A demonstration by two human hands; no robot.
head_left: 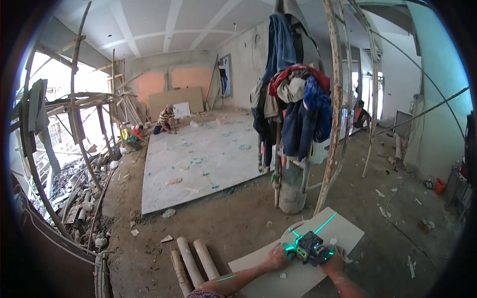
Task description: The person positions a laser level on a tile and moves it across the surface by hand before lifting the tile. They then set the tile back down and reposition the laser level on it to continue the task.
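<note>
A dark, boxy laser level (312,247) sits between my two hands, throwing bright green lines. One line runs across the pale flat board (343,229) beneath it, and another falls on my left forearm. My left hand (278,257) grips the level's left side, its fingertips partly lost in green glare. On the opposite side my right hand (334,263) is closed around the level's edge. The round rim of a bucket-like thing (287,232) shows behind the level, partly hidden by the board. Whether the level rests on the board cannot be made out.
Pale poles (188,258) lie left of the board. Ahead stands a post hung with clothes (298,99), beside a leaning wooden pole (332,109). Large floor tiles (198,164) stretch away, where a person (165,119) crouches. Another person (361,115) sits far right. Rubble (79,208) lines the left.
</note>
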